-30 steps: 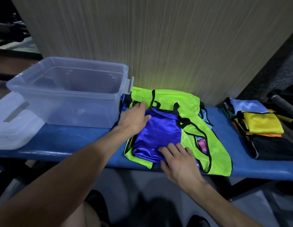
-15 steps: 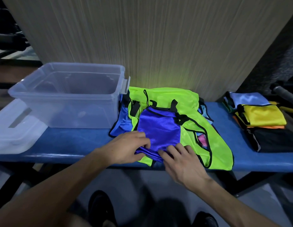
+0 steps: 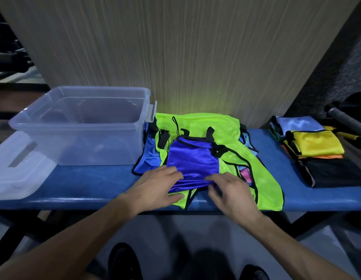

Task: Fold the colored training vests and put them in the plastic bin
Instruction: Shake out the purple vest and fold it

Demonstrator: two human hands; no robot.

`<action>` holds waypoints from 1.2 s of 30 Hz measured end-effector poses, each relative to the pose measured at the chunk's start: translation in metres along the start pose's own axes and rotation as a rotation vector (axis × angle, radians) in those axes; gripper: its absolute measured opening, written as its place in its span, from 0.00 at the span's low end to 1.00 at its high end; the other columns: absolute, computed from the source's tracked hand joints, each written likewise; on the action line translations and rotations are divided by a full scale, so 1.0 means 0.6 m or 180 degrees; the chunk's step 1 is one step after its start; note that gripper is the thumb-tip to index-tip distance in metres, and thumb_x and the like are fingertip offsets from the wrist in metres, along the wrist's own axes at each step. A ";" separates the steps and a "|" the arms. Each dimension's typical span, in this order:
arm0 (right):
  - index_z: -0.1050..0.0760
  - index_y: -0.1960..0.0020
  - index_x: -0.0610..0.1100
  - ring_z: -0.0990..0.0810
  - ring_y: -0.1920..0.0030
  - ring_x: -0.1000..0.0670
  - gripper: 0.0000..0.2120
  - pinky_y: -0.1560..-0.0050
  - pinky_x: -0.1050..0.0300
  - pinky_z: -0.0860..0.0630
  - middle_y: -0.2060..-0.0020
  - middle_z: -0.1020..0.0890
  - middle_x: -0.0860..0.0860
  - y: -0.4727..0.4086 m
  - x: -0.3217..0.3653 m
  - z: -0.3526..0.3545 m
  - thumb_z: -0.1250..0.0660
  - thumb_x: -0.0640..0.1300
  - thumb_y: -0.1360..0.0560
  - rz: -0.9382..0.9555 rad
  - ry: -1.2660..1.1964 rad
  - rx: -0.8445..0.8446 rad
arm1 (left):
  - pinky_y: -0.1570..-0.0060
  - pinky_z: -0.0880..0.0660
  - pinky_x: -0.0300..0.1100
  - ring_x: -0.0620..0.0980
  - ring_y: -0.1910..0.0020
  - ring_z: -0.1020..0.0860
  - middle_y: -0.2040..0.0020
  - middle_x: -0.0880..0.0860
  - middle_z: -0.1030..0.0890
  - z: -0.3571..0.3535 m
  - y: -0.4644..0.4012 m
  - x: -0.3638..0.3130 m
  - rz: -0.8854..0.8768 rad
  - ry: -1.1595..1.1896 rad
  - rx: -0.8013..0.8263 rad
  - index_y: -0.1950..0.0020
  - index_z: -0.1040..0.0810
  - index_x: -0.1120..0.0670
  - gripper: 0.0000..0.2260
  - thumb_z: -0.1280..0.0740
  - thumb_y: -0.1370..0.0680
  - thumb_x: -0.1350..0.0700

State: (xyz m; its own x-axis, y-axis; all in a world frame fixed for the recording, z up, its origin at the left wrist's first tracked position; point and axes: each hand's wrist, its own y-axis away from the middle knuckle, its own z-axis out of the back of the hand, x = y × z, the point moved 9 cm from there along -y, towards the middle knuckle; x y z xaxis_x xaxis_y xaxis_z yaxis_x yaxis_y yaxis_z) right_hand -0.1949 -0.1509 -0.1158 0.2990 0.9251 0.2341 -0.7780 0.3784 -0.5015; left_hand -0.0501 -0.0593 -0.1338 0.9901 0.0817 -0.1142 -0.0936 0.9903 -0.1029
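A shiny blue vest [image 3: 192, 162] with black trim lies folded on top of a neon green vest [image 3: 254, 174], in the middle of the blue bench [image 3: 90, 182]. My left hand [image 3: 157, 186] grips the blue vest's near-left edge, thumb below and fingers on top. At the near-right edge my right hand [image 3: 230, 190] pinches the cloth with curled fingers. The clear plastic bin [image 3: 80, 126] stands to the left with nothing visible in it.
The bin's lid [image 3: 18, 170] lies at the far left of the bench. A stack of folded vests, with yellow [image 3: 317, 144], light blue and black ones, sits at the right end. Another blue vest [image 3: 149, 158] lies between bin and green vest. A wood-grain wall stands behind.
My left hand came from the vest's far-left corner down to its near edge. My right hand shifted right along that edge and curled onto the cloth.
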 end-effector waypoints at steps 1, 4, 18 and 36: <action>0.19 0.46 0.49 0.21 0.61 0.51 0.11 0.61 0.55 0.24 0.61 0.17 0.53 -0.011 -0.008 0.008 0.37 0.48 0.24 -0.0253 -0.0238 -0.0015 | 0.55 0.30 0.41 0.47 0.46 0.26 0.48 0.44 0.26 0.008 -0.002 -0.005 0.0133 -0.0062 -0.0150 0.36 0.26 0.48 0.18 0.37 0.21 0.39; 0.20 0.45 0.49 0.26 0.69 0.57 0.07 0.63 0.56 0.29 0.62 0.19 0.53 -0.044 -0.017 0.046 0.33 0.47 0.21 -0.0626 -0.0806 -0.0225 | 0.58 0.29 0.44 0.49 0.51 0.25 0.54 0.44 0.27 0.049 -0.006 -0.005 0.0486 0.0087 -0.0677 0.43 0.23 0.51 0.11 0.38 0.22 0.49; 0.24 0.41 0.41 0.25 0.65 0.61 0.09 0.63 0.66 0.29 0.64 0.20 0.57 -0.187 -0.072 0.225 0.32 0.43 0.19 -0.0820 -0.2767 -0.1474 | 0.55 0.24 0.36 0.44 0.51 0.21 0.44 0.56 0.19 0.288 -0.109 -0.003 0.0014 0.3449 -0.1005 0.29 0.26 0.52 0.15 0.38 0.15 0.61; 0.22 0.46 0.54 0.18 0.55 0.52 0.14 0.56 0.63 0.26 0.57 0.19 0.55 -0.001 -0.163 -0.018 0.24 0.57 0.27 -0.2182 -0.1928 0.0923 | 0.45 0.25 0.47 0.57 0.41 0.22 0.41 0.53 0.22 -0.012 -0.233 0.197 0.2164 0.2466 -0.0860 0.34 0.24 0.49 0.13 0.32 0.19 0.54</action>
State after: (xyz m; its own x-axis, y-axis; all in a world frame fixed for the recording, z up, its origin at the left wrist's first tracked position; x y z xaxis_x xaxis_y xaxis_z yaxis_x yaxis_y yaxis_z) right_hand -0.2176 -0.2411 -0.1473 0.4669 0.3010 0.8315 -0.6707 0.7333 0.1112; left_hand 0.0791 -0.1887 -0.1398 0.3934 0.4199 -0.8179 -0.7160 0.6980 0.0139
